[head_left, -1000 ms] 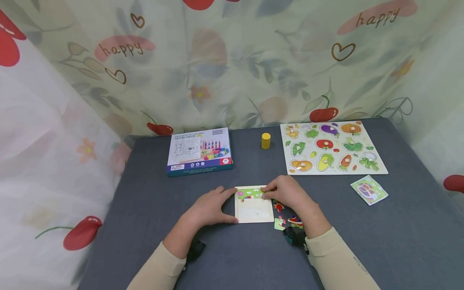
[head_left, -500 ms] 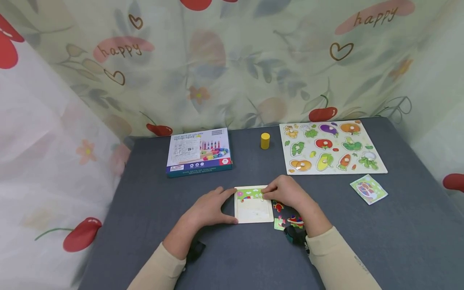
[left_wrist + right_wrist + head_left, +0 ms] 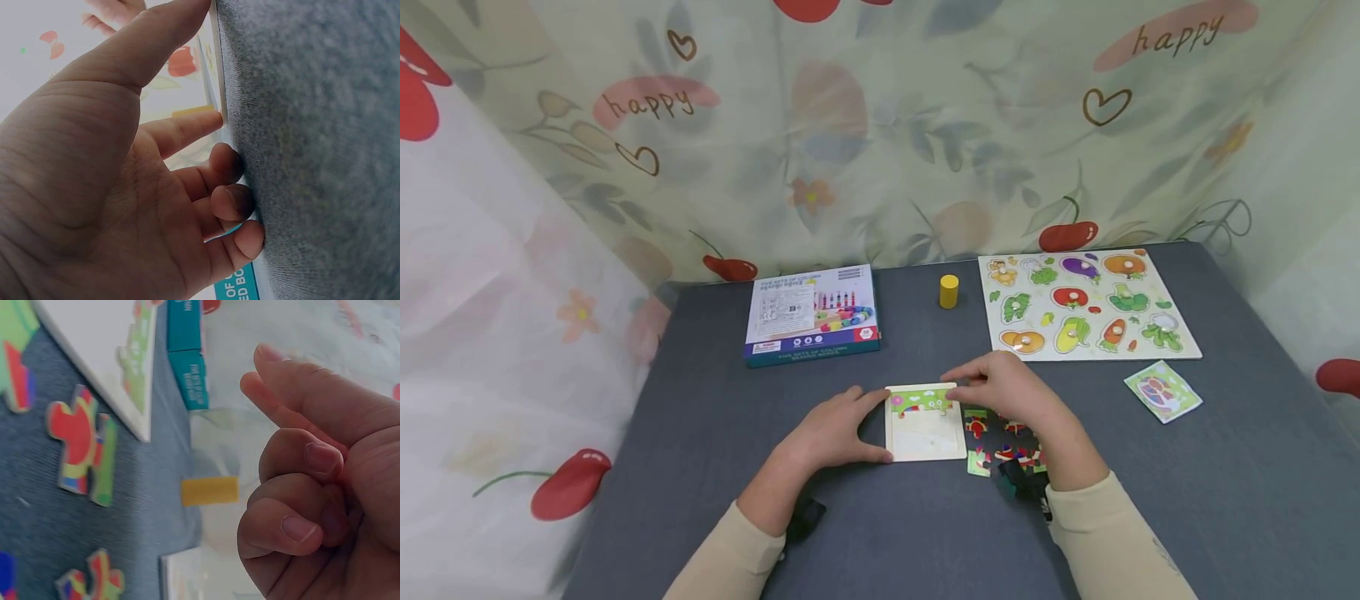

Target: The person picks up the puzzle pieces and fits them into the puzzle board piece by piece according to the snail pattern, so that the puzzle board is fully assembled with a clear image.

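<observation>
A small square puzzle tray (image 3: 925,437) lies flat on the table, its lower part bare. Joined green jigsaw pieces (image 3: 917,402) with flowers run along its top. At the tray's left side, my left hand (image 3: 835,429) has its thumb and straight forefinger spread, their tips against the corners; its other fingers bend loosely in the left wrist view. Over the upper right corner, my right hand (image 3: 1011,390) has thumb and forefinger extended with nothing between them, and its other fingers curled. Loose jigsaw pieces (image 3: 78,437) lie right of the tray, partly hidden below the right wrist.
Behind the tray stand a flat toy box (image 3: 812,317) and a yellow cylinder (image 3: 949,292). A vegetable puzzle board (image 3: 1090,307) lies at the back right, with a small picture card (image 3: 1163,392) in front of it. Patterned cloth hangs behind the table.
My right hand has let go of the jigsaw piece at the top right of the tray and lifted slightly up and right, uncovering more loose pieces. My left hand stays still.
</observation>
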`<state>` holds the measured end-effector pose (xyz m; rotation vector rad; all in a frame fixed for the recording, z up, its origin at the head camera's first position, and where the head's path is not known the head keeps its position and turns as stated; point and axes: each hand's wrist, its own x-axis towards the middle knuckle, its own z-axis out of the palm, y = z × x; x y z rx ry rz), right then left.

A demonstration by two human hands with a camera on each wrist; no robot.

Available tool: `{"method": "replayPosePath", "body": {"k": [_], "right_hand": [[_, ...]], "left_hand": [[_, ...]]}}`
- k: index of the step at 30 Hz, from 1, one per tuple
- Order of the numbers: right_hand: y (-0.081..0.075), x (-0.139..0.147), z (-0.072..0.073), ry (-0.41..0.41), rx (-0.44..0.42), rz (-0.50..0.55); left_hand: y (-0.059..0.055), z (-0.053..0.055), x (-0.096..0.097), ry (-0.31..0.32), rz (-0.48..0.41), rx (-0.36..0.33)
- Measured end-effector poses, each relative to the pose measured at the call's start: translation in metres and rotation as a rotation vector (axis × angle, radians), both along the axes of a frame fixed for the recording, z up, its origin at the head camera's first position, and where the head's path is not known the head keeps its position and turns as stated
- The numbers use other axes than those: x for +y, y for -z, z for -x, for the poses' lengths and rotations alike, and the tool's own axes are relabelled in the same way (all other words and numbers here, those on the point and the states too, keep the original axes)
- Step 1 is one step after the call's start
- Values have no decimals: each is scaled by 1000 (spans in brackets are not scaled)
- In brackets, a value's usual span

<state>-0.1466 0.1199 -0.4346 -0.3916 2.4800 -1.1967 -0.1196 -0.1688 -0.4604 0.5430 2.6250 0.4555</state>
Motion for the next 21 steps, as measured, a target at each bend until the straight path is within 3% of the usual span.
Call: {"method": "replayPosePath", "body": {"k": [11, 21], "right_hand": [[-21, 15, -6, 5, 61, 39], [-24, 32, -14, 18, 99, 46]], "left_hand": [[-1, -2, 1, -6, -9, 6], [-2, -2, 0, -4, -18, 7]]}}
